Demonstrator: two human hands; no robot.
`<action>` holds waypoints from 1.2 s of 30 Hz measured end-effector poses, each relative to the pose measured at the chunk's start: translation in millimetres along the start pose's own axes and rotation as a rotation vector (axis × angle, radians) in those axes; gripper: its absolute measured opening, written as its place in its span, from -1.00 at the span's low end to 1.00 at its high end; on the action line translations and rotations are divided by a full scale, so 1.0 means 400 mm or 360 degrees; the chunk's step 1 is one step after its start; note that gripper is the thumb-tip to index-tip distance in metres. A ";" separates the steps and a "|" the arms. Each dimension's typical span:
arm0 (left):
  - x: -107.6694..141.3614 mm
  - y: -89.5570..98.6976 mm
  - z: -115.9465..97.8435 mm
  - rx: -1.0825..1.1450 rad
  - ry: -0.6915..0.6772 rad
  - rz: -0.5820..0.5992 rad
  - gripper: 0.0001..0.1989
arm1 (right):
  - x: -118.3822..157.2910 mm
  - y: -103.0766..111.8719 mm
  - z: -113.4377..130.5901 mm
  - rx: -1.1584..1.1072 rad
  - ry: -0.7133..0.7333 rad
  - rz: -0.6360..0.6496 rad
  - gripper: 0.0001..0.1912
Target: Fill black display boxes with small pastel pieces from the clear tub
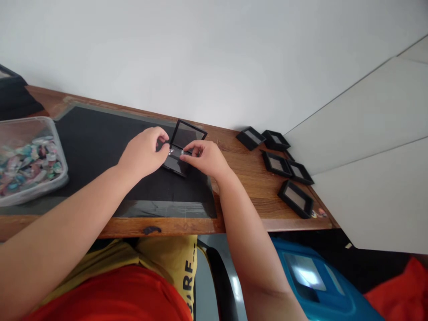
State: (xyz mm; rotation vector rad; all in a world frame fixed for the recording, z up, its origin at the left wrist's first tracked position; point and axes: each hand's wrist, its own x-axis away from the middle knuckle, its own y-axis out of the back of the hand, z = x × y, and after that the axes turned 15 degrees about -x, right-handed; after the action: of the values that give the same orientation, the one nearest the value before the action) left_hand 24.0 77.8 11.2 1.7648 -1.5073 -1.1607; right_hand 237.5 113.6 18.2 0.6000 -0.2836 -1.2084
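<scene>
Over the black mat, a small black display case [175,166] lies with its hinged, clear-windowed lid [187,134] raised. My left hand [143,151] is at the left side of the case, its fingers curled. A small shiny silvery piece [171,152] shows at its thumb tip; the exact grip is partly hidden. From the right, my right hand [209,158] reaches over the case, with thumb and forefinger pinching a tiny shiny, clear-looking piece [182,152]. Both pieces are too small to name, and whether they are joined I cannot tell.
A clear plastic tub [62,174] of many colourful wrapped-looking pieces stands at left on the black mat [100,133]. Several black cases [296,198] lie on the wooden table [240,178] at right. A white wall rises behind; a blue object [317,276] is below the table.
</scene>
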 end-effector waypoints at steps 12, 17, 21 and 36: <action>-0.015 -0.019 0.045 -0.0362 -0.0213 0.0358 -0.61 | -0.001 -0.011 0.003 0.0082 -0.0140 0.0160 -0.78; -0.012 -0.031 0.041 -0.0280 -0.0252 0.0274 -0.68 | -0.004 -0.015 -0.001 0.0075 -0.0109 0.0157 -0.77; -0.007 -0.029 0.024 -0.0311 -0.0226 0.0259 -0.74 | -0.002 -0.019 0.004 0.0075 -0.0123 0.0151 -0.74; -0.008 -0.059 0.005 -0.0275 -0.0235 0.0097 -0.85 | -0.021 -0.015 -0.017 -0.0131 -0.0185 0.0272 -0.76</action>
State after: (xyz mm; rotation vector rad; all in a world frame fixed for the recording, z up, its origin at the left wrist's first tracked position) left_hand 34.0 86.5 -8.8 1.5381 -1.4839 -1.3721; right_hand 233.3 122.0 10.3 0.4262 -0.3739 -1.0857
